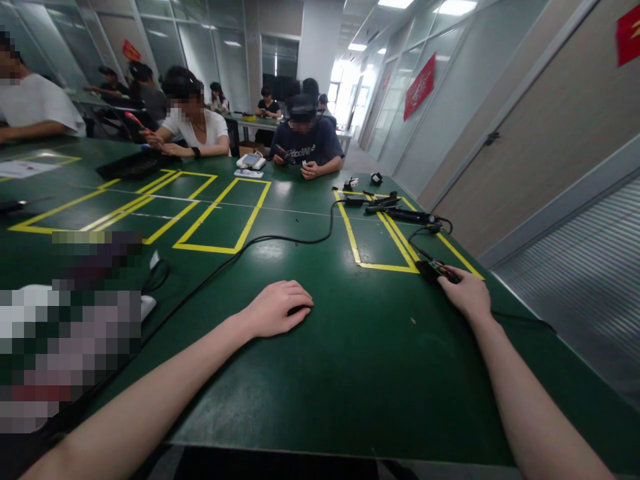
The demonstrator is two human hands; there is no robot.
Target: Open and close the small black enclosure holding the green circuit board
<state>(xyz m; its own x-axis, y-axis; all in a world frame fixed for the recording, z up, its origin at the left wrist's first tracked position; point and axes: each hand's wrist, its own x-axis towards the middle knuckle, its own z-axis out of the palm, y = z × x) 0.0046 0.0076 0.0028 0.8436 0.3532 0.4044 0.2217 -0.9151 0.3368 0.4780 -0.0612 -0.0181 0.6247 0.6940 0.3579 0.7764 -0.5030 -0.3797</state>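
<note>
My left hand (pixel 280 308) lies palm down on the green table (pixel 330 387), its fingers loosely bent and the thumb apart, with nothing seen in it. Further right, my right hand (pixel 470 295) grips a small black device with an exposed circuit board and coloured wires (pixel 436 268). The device is at the corner of a yellow tape outline (pixel 387 268), and my fingers cover part of it. A black cable loops up behind it towards a black cylindrical tool (pixel 413 216).
Black clips and small parts (pixel 383 203) lie behind my right hand. A long black cable (pixel 265 238) crosses the table to the left, near blurred-out items (pixel 85 347). Across the table, co-workers sit by a white device (pixel 251 161) and a black tray (pixel 135 164).
</note>
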